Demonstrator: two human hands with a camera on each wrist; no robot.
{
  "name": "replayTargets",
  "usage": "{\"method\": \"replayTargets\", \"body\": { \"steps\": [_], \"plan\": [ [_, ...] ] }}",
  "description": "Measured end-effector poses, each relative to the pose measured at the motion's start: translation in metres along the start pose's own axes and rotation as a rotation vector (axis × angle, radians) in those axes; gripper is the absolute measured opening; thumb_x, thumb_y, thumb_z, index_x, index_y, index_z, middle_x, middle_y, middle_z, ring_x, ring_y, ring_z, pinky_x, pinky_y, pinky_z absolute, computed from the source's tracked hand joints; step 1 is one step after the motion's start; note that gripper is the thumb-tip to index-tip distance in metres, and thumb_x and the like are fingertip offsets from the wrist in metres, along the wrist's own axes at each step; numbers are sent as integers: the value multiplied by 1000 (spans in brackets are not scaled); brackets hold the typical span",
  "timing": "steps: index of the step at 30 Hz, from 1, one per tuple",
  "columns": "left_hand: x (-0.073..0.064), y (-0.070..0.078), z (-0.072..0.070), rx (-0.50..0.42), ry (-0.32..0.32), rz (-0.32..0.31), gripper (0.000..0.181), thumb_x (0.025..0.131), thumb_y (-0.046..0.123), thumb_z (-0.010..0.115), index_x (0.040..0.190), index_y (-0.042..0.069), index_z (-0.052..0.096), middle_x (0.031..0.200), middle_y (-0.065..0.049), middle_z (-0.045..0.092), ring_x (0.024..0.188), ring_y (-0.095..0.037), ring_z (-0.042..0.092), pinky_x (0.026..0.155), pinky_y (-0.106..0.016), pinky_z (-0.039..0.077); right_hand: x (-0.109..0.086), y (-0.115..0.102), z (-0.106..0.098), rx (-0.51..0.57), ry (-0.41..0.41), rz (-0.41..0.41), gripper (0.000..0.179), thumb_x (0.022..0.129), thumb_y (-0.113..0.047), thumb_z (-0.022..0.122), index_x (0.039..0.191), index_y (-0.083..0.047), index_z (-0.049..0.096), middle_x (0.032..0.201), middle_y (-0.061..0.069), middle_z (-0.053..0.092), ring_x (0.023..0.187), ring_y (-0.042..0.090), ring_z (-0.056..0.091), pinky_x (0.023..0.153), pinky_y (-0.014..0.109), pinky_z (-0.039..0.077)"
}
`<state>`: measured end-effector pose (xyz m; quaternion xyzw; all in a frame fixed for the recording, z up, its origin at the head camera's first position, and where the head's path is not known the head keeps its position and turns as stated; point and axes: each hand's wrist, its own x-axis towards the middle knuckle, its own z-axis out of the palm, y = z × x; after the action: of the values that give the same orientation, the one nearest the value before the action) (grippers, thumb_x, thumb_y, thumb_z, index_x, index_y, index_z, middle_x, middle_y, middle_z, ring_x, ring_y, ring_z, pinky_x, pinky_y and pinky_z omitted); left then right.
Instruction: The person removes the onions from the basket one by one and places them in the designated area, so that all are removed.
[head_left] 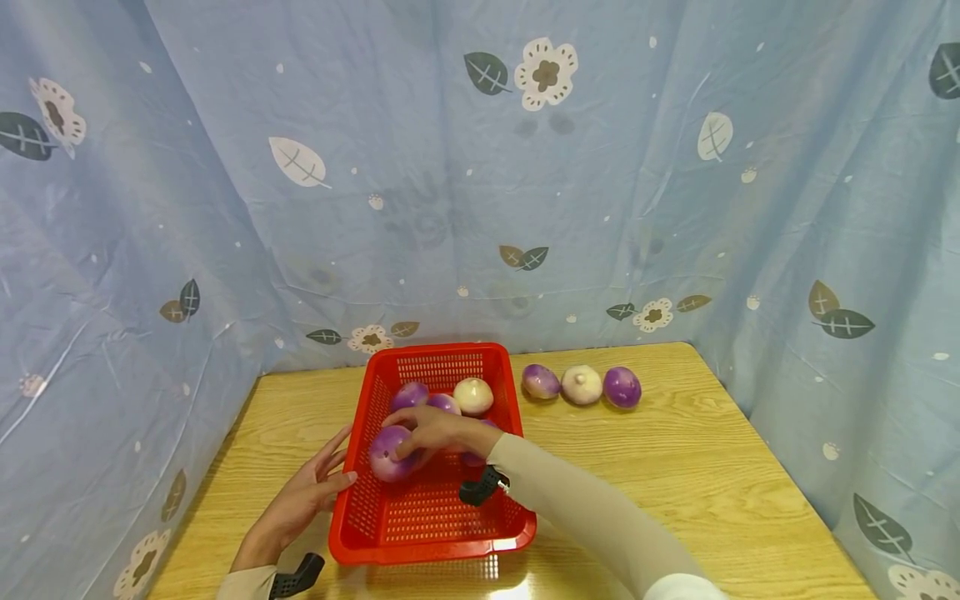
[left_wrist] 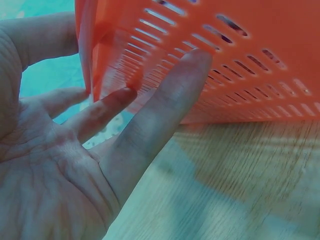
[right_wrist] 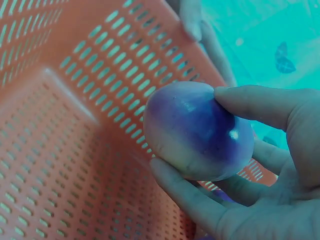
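A red plastic basket [head_left: 431, 550] with slotted walls stands on the table. My right hand [head_left: 433, 429] reaches inside it and grips a purple-and-white turnip [right_wrist: 187, 132], thumb on one side and fingers on the other, near the left wall. At the basket's left side, my left hand [head_left: 303, 493] holds the wall, with the thumb over the rim and the fingers [left_wrist: 165, 105] along the outside. Farther back in the basket lie a purple turnip [head_left: 410, 395], a second one [head_left: 445, 403] and a whitish one [head_left: 473, 396]. My right wrist partly covers another turnip [head_left: 471, 459].
Right of the basket, three turnips sit in a row: a purple-and-white one [head_left: 541, 382], a whitish one [head_left: 582, 385] and a purple one [head_left: 622, 388]. The wooden table [head_left: 675, 467] extends to the right. A blue patterned curtain [head_left: 420, 183] hangs behind and at both sides.
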<state>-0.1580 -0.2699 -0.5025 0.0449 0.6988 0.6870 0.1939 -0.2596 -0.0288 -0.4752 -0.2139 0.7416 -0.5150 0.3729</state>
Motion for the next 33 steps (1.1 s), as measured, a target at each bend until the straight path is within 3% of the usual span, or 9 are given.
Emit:
{"method": "replayTargets", "body": {
  "steps": [6, 12, 25, 33],
  "plan": [
    [1, 0, 0, -3, 6, 0, 77, 100, 14, 54, 159, 31, 8, 160, -26, 16, 121, -36, 60, 86, -55, 56, -8, -7, -2, 48, -16, -20, 50, 83, -9, 76, 130, -16, 59, 133, 9, 55, 110, 29, 62, 82, 50, 59],
    [1, -1, 0, -8, 8, -10, 77, 99, 15, 54, 159, 31, 8, 160, -26, 16, 122, -37, 59, 86, -56, 56, -15, -9, -7, 61, -26, -58, 50, 85, -14, 76, 132, -21, 58, 132, 7, 57, 110, 25, 63, 82, 45, 60],
    [1, -1, 0, -6, 8, -5, 77, 100, 15, 54, 159, 30, 7, 160, -26, 17, 121, -34, 60, 86, -55, 56, -48, -18, -16, -32, 52, -137, 52, 84, -19, 77, 132, -29, 59, 134, 4, 58, 108, 19, 61, 78, 35, 60],
    [0, -1, 0, -1, 8, 3, 76, 100, 14, 53, 159, 30, 7, 160, -26, 17, 123, -35, 58, 88, -54, 56, -61, -17, -22, 13, 93, -168, 51, 84, -13, 77, 130, -28, 61, 136, 9, 56, 108, 21, 60, 79, 39, 60]
  ]
}}
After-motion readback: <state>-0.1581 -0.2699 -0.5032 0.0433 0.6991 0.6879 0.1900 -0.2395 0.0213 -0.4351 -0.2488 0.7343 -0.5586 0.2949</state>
